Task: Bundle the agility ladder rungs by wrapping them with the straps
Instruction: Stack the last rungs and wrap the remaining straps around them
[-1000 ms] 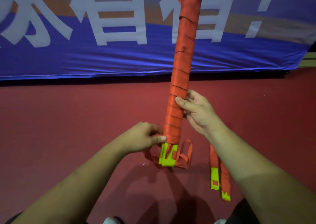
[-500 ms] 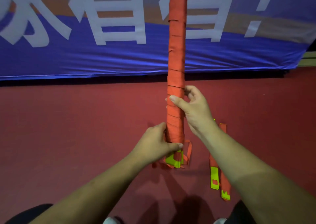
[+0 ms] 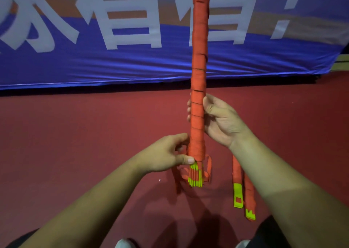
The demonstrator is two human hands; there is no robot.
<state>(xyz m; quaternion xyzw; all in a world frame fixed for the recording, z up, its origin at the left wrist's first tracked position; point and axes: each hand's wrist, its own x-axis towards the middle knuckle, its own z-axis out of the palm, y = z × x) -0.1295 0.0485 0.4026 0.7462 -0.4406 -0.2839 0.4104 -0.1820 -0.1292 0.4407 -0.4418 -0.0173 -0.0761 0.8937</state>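
Right hand (image 3: 221,121) wraps fingers round bundle (image 3: 198,77) mid-length; left hand (image 3: 170,156) pinches strap (image 3: 195,150) at yellow rung ends (image 3: 195,177). Keep tension, overlap turns snugly.

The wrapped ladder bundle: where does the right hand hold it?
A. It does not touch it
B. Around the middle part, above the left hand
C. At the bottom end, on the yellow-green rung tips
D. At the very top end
B: the right hand wraps around the orange bundle partway up, above the left hand, which pinches near the yellow-green rung ends.
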